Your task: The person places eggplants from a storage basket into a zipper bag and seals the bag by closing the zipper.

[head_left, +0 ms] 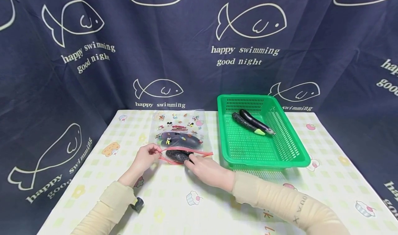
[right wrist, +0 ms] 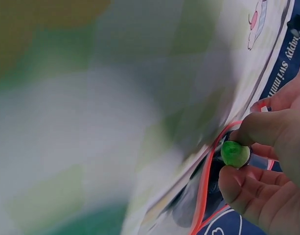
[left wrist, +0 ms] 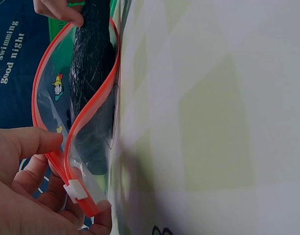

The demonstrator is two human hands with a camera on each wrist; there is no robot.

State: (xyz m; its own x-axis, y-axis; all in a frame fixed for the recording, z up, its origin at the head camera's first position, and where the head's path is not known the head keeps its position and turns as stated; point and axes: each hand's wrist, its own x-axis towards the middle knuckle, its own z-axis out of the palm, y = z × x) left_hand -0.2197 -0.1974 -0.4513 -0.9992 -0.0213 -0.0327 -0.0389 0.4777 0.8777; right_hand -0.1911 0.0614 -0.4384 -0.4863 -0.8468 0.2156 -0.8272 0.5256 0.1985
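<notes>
A clear zip bag with cartoon prints and a red zip edge lies on the table, its mouth facing me. My left hand grips one corner of the mouth, beside the white slider. Between thumb and fingers, my right hand pinches the green end of a dark, wrinkly-skinned eggplant. Most of that eggplant is inside the parted red edges. Deeper in the bag, another dark eggplant shows through the printed plastic.
To the right stands a green basket holding two dark eggplants, one wrinkly and one smooth. A patterned cloth covers the table. Behind it hangs a navy fish-print curtain.
</notes>
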